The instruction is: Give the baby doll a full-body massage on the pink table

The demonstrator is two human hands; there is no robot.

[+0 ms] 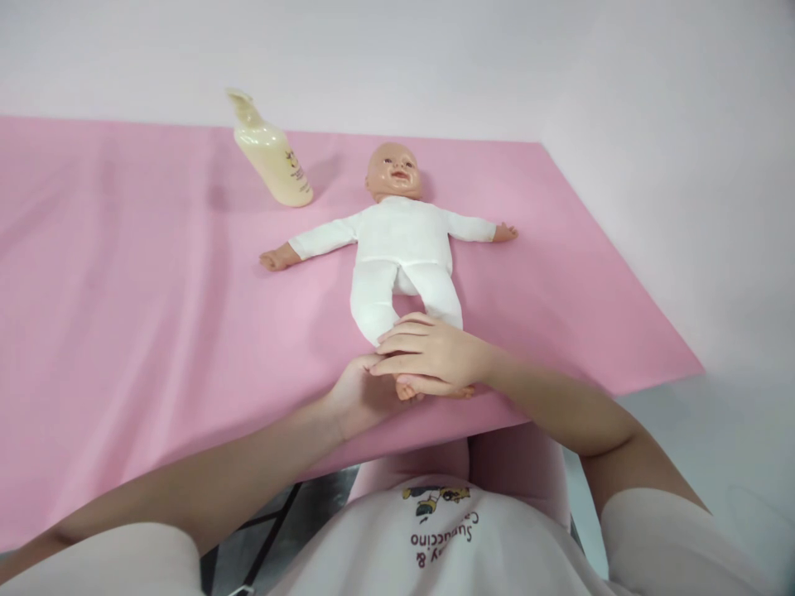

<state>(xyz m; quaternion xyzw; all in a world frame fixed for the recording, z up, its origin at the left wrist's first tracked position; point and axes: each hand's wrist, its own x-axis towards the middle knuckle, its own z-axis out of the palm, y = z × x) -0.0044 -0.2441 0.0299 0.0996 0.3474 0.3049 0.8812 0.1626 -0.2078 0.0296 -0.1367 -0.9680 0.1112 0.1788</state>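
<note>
One doll (401, 248), one pump bottle (272, 155), one pink cloth (124, 290), two hands (428, 354).

Table covered by a smooth pink cloth (124, 314), its near edge hanging over the front. Baby doll (401, 248) in white clothing lies on its back near the middle, arms spread, head toward the wall. Cream pump bottle (273, 157) stands just beside the doll's head, leaning in the view.
</note>
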